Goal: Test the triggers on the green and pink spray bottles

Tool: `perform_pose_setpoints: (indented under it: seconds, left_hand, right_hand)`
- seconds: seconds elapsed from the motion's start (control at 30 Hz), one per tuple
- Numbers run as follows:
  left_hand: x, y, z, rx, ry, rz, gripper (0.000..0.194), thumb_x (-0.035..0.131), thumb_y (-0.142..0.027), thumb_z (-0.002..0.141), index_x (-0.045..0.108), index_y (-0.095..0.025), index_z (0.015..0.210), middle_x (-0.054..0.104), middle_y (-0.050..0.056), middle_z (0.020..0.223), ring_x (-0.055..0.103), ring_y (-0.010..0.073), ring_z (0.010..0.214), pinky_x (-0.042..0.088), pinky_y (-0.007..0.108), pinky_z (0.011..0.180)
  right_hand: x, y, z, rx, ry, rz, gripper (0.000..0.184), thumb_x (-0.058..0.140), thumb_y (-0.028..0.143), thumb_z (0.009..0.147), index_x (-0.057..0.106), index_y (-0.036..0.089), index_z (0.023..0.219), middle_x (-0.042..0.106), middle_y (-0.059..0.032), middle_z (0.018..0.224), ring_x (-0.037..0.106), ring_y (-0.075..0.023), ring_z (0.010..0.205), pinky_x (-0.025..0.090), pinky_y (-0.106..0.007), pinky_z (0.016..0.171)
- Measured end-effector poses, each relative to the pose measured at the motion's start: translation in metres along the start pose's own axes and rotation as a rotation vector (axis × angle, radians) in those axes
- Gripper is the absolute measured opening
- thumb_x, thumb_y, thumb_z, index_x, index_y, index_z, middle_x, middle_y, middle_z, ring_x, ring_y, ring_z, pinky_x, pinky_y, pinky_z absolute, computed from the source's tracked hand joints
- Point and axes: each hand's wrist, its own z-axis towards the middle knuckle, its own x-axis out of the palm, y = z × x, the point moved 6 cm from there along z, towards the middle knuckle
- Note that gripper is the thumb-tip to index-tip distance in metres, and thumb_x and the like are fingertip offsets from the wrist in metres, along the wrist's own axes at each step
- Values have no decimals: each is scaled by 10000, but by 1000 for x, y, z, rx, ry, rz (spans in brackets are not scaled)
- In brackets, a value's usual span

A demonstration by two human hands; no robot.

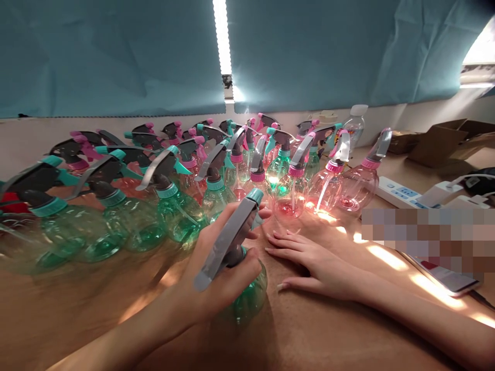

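My left hand (216,273) is wrapped round the neck of a green spray bottle (249,301) with a grey and turquoise trigger head. The bottle stands near the front of the brown table (309,335), and my fingers hide part of its neck and trigger. Flat on the tabletop to its right lies my right hand (309,263), fingers spread and holding nothing. Just beyond both hands are a pink spray bottle (288,198) and a green spray bottle (180,219), part of a crowd of similar ones.
Rows of green and pink spray bottles fill the back and left of the table. A power strip (398,191), a phone (448,278) and a cardboard box (436,147) are on the right. Behind the bottles stands a clear water bottle (353,126).
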Motion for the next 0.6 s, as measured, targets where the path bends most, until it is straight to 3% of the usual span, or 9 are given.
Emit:
perform_pose_setpoints:
  seconds: [0.17,0.43,0.6]
  left_hand:
    - [0,0,-1,-1,25,-2,547,561,-200,746,538,-249,1290,706,36,924,526,81,464,454,199,442]
    - [-2,-2,-2,-30,26,48,559,560,-161,727,544,-252,1278,699,20,924,521,84,465,510,231,519]
    - [-2,-3,-2,-42,15,26,475,542,-177,701,577,-225,1172,681,23,900,491,78,467,479,213,486]
  right_hand:
    - [-1,0,0,20,11,-2,677,618,560,881,474,209,1443,347,-95,1555,287,-300,1448,270,-509,1177]
    - [-1,2,1,6,8,-18,652,600,554,895,482,211,1436,324,-78,1567,255,-285,1461,244,-496,1190]
    - [-1,1,1,15,4,10,649,616,536,892,475,221,1442,339,-94,1558,274,-305,1452,261,-525,1177]
